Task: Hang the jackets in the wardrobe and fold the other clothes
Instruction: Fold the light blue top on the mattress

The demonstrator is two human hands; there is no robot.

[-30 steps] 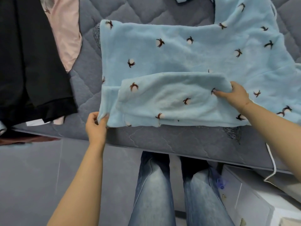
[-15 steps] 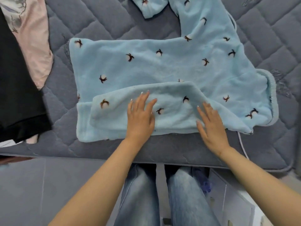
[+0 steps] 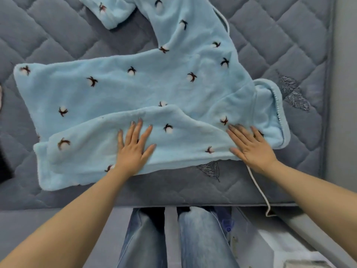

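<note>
a light blue fleece garment [image 3: 146,88] with small dark-and-white motifs is spread flat on a grey quilted mattress [image 3: 280,35], near its front edge. a sleeve [image 3: 92,144] is folded across the garment's lower part. the left hand [image 3: 135,149] is laid palm-down on this folded sleeve, fingers straight and spread apart, the fabric lying under them. the right hand [image 3: 251,147] is pressed flat on the garment's lower right part, just beside the collar trim [image 3: 278,105], fingers straight and slightly apart. nothing is gripped by either hand. a white cord [image 3: 258,188] is seen trailing over the mattress edge below the right wrist.
</note>
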